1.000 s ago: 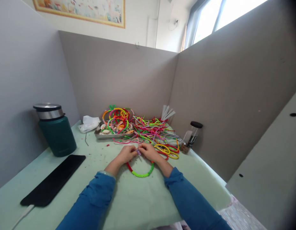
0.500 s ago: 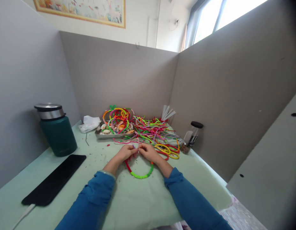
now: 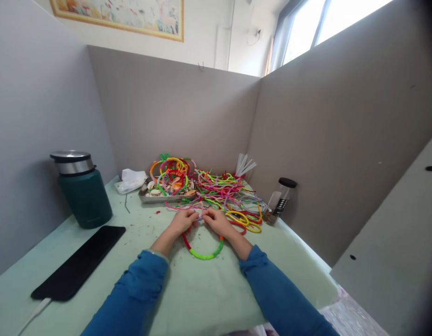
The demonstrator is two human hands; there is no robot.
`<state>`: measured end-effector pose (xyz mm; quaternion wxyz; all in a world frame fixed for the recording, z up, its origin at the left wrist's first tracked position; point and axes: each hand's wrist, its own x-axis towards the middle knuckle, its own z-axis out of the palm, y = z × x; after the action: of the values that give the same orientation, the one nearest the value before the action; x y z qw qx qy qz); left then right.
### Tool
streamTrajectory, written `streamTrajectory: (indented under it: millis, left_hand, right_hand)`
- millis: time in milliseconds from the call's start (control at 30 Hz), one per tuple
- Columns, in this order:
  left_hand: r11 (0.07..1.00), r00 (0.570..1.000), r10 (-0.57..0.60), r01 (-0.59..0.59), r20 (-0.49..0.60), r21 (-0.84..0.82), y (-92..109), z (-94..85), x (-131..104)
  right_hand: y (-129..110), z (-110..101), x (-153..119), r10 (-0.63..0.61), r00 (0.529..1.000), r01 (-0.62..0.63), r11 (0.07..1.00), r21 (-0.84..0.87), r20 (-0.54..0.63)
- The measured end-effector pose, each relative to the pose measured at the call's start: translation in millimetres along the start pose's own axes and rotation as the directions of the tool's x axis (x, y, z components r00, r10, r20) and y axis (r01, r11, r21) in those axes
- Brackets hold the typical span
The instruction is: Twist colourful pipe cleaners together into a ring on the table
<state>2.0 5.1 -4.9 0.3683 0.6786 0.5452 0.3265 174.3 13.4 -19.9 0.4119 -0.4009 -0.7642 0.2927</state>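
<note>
A many-coloured ring in progress, its far arc between my hands

The fingers of my left hand and right hand meet over the far side of the ring, thumbs and forefingers pinching a short pale-purple strand. The ring lies on the tabletop between my forearms. Its near arc is covered in red, lime, darker green and orange, and I judge that stretch done. The far arc appears unfinished; my fingers hide it, so I cannot tell whether the ring is closed. Just right are yellow loops; beyond my hands, a heap of fuzzy strands. Far left of the heap, a metal tray bears shells and several rings that look complete. A flask stands well left, a jar to the right.
</note>
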Motion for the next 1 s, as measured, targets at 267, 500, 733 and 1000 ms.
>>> streamTrajectory:
  millis: [267, 500, 733, 1000]
  left_hand:
    - [0.856, 0.899, 0.418, -0.341, -0.132, 0.389, -2, -1.7, 1]
    - [0.795, 0.869, 0.486, -0.395, -0.094, 0.459, -2, 2.0, 0]
    - [0.765, 0.855, 0.515, -0.424, -0.064, 0.484, 0, 5.4, 0]
    - [0.787, 0.866, 0.485, -0.370, -0.123, 0.493, 0, 8.0, 0]
  right_hand:
    - [2, -1, 3, 0.074, 0.996, -0.073, 0.997, 0.020, -0.047]
    - [1, 0, 3, 0.090, 0.995, -0.089, 0.996, 0.024, -0.037]
    - [4, 1, 3, 0.062, 0.997, -0.060, 0.997, 0.044, -0.054]
    - [-1, 0, 1, 0.064, 0.997, -0.061, 0.995, 0.075, -0.038]
